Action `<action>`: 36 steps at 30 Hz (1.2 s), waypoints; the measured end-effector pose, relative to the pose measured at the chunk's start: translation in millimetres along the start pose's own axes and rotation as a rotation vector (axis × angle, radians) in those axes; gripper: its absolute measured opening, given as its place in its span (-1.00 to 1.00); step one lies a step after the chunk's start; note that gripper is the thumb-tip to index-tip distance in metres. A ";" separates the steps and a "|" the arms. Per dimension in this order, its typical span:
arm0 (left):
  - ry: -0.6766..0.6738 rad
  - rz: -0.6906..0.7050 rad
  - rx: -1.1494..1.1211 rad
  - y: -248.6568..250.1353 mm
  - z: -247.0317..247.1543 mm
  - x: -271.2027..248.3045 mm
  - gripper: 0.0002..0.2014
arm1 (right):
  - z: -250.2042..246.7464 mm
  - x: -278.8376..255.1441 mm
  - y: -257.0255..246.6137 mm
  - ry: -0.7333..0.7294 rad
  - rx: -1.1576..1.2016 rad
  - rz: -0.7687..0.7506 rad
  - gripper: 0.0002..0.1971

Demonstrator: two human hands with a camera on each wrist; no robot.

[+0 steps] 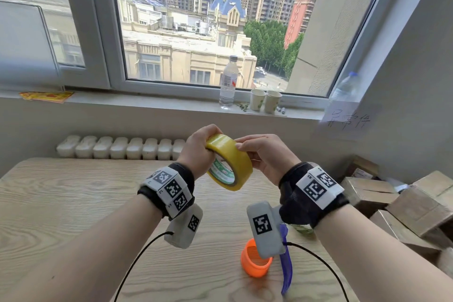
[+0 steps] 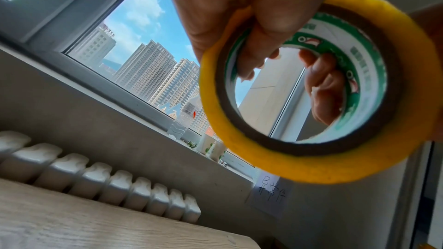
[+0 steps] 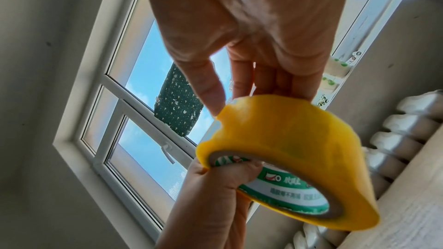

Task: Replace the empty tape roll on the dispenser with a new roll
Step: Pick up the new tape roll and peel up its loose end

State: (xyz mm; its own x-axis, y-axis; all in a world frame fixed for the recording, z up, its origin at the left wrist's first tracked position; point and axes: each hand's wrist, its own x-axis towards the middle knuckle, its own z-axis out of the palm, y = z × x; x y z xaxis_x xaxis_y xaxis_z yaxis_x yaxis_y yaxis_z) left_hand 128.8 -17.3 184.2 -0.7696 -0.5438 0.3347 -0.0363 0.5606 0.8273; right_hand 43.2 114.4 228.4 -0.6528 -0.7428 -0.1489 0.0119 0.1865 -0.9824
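Note:
A yellow tape roll [image 1: 234, 162] with a green-printed core is held up above the wooden table [image 1: 73, 203]. My left hand [image 1: 203, 147] grips its left side, fingers curled through the core. My right hand [image 1: 247, 146] pinches the roll's upper rim across its width with thumb and fingertips. The left wrist view shows the roll [image 2: 311, 168] face-on under my left hand [image 2: 251, 26]. In the right wrist view my right fingers [image 3: 215, 92] touch the top of the roll [image 3: 299, 149]. An orange spool [image 1: 255, 265] and a blue dispenser handle [image 1: 287, 267] lie on the table, partly hidden by the wrist camera.
A water bottle [image 1: 228, 82] and two paper cups [image 1: 264, 100] stand on the window sill. Cardboard boxes [image 1: 404, 201] are stacked at the right of the table. A white radiator [image 1: 117, 147] runs along the wall behind the table.

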 end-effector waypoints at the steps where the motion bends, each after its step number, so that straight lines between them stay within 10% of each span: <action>1: -0.005 0.002 -0.009 -2.6 2.1 0.9 -0.75 | 0.0 2.5 1.1 0.013 -0.002 0.008 -0.80; 10: -0.016 -0.033 0.030 -12.4 16.5 11.3 -0.69 | -10.3 27.2 21.9 0.115 -0.282 -0.017 -0.32; 21: -0.045 -0.096 0.055 -13.0 38.4 24.8 -0.75 | -51.0 44.2 19.8 -0.221 -0.056 0.103 -0.84; 36: 0.017 -0.279 0.054 -17.3 56.7 29.1 -0.85 | -61.7 60.2 36.8 -0.295 -0.099 0.044 -0.82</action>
State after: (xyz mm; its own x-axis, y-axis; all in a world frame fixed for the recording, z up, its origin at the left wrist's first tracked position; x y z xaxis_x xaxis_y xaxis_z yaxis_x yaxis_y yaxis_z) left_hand 70.8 -7.4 154.0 -0.7143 -0.6920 0.1050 -0.2800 0.4201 0.8632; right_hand -42.3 116.2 190.2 -0.4054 -0.8843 -0.2317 -0.0477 0.2736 -0.9607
